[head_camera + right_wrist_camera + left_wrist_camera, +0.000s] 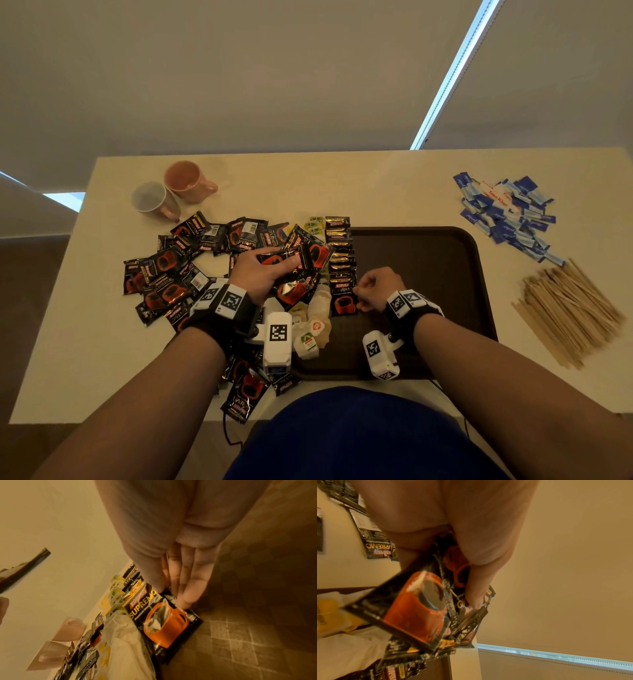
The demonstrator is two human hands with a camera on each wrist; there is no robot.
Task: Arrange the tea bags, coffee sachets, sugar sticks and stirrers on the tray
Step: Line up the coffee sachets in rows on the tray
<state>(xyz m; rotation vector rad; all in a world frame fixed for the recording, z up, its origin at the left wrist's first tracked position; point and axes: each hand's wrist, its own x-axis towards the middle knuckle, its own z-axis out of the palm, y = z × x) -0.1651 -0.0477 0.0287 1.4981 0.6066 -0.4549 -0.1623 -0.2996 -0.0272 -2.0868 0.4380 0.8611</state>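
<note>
My left hand grips a fanned bunch of black-and-orange coffee sachets just left of the brown tray; in the left wrist view its thumb pins the bunch. My right hand pinches the corner of the front coffee sachet in an overlapping row of sachets along the tray's left side. In the right wrist view, thumb and fingertips meet on that sachet. Tea bags lie heaped beside the row. Blue sugar sticks and wooden stirrers lie right of the tray.
Many loose coffee sachets cover the table to the left, and some lie near the front edge. A pink mug and a grey mug lie at the back left. Most of the tray floor is bare.
</note>
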